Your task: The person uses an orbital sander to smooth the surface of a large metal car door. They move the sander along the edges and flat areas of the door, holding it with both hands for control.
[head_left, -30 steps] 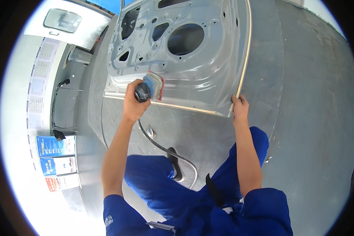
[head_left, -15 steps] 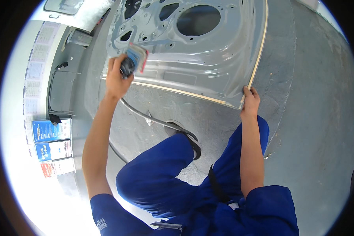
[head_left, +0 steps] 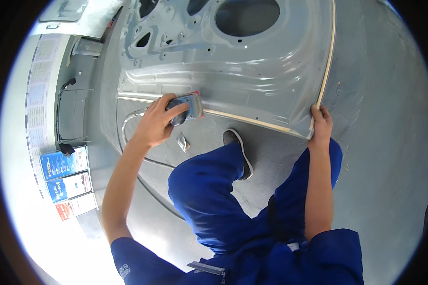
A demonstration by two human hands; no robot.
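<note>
Clearly, the left hand (head_left: 156, 122) is closed around the dark round top of a sander (head_left: 191, 105), with the fingers curled over it. The sander has a blue and grey body with a red rim at its pad, and it sits at the near edge of a grey car door (head_left: 261, 80), left of the middle of that edge. Whether the pad touches the metal, I cannot tell.

The right hand (head_left: 322, 124) pinches the door at its near right corner, thumb on top and fingers bent about the edge. A cream strip (head_left: 247, 120) follows the near edge and runs on up the right edge. Farther in, the door has a large round hole (head_left: 247, 18) and, toward the left, several smaller openings.

A grey hose (head_left: 158, 163) loops out beside the left hand, bends left over the floor (head_left: 385, 156) and comes back toward the person's left knee. Just below the sander, a small silvery scrap (head_left: 183, 142) lies on the floor, and right of it stands a dark shoe (head_left: 232, 137) with a pale sole. Both legs wear blue trousers (head_left: 209, 190), with the knees spread.

Well to the left, blue, white and red posters (head_left: 64, 164) stand by the wall, below a thin metal frame (head_left: 58, 116).
</note>
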